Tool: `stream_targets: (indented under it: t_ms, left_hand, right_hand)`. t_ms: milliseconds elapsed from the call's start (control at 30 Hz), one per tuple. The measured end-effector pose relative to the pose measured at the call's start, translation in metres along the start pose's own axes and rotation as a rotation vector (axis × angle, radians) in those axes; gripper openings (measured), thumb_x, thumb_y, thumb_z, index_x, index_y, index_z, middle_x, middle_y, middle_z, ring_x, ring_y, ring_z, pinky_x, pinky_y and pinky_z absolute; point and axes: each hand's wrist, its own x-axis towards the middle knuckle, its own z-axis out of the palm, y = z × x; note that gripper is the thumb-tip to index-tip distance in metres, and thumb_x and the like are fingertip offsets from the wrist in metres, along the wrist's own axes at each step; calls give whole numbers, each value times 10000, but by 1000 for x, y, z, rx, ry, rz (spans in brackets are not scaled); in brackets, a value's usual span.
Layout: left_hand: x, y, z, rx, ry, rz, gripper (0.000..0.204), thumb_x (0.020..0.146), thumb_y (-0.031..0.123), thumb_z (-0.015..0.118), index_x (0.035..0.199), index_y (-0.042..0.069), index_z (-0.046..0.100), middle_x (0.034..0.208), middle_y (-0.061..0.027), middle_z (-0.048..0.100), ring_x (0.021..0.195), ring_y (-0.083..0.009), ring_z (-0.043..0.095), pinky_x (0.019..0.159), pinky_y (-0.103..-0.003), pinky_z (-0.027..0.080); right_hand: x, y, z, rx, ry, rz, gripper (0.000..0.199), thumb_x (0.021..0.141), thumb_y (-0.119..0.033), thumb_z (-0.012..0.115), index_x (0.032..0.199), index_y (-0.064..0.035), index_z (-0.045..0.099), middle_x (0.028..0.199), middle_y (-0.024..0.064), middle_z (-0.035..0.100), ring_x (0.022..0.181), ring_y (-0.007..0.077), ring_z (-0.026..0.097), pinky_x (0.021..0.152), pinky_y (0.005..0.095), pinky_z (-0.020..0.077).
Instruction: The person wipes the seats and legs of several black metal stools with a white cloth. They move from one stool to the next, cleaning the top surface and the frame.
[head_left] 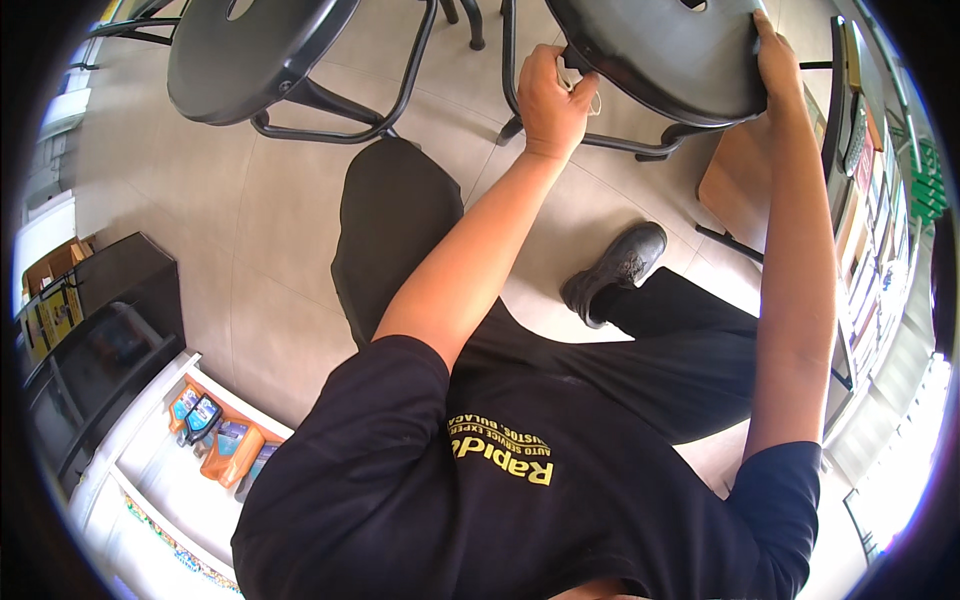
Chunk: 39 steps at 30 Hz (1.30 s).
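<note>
- Left hand (548, 100): grip clamped on near-left rim of a black metal stool (665, 55), fingers curled over the seat edge; sth small & pale shows at the fingertips, can't tell what.
- Right hand (775, 60): grip clamped on right rim of same stool, fingers wrapped over the seat edge, arm straight out.
- Stool sits at top centre-right of view, between both hands, seat tilted toward the person; round black seat w/ a hole at its top, dark tube legs under it standing on the tile floor (250, 230).
- Second black stool (245, 55) at top left, well apart from both hands, same type, seat hole visible, leg frame on floor.
- Person wears black tee w/ yellow print, black trousers; black shoe (615, 270) on floor below the held stool, left knee (395, 210) bent up near centre.
- Right side: wooden desk (740, 185) corner just beside the right forearm, rack of coloured cards/packs (875, 230) past it.
- Lower left: white shelf (150, 450) w/ orange & blue packs (215, 435); dark cabinet (100, 340) w/ glass front behind it.
</note>
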Motion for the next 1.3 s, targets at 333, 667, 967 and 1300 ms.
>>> stream_targets:
  t_ms: [333,667,967,1300]
  left_hand:
    - [-3,-36,-5,69,-62,-103,284,788,161,836,969,32,660,865,-156,673,842,-380,663,759,-474,533]
    - [-10,-69,-32,345,-240,-54,297,896,281,813,953,39,652,876,-180,720,848,-413,708,771,-492,542]
    - [27,-68,-86,504,-650,-158,367,843,116,856,1141,17,665,962,-161,736,860,-311,740,746,-451,565]
    - [-6,-50,-43,-356,-291,-655,536,1098,533,476,1286,50,613,1158,-80,676,951,-194,681,851,-360,558]
  right_hand:
    - [6,9,7,79,-83,20,884,1007,-693,538,1461,63,587,1427,269,634,1329,358,608,1134,428,430]
    - [-7,-3,9,28,-50,9,925,984,-722,512,1470,63,572,1465,298,611,1414,415,554,1188,455,398]
    - [-6,0,8,74,-70,20,900,973,-726,515,1488,10,572,1483,295,597,1424,432,541,1192,465,404]
    - [-37,-16,-4,92,40,-36,768,1025,-588,557,1383,90,597,1374,363,631,1347,487,580,1139,479,450]
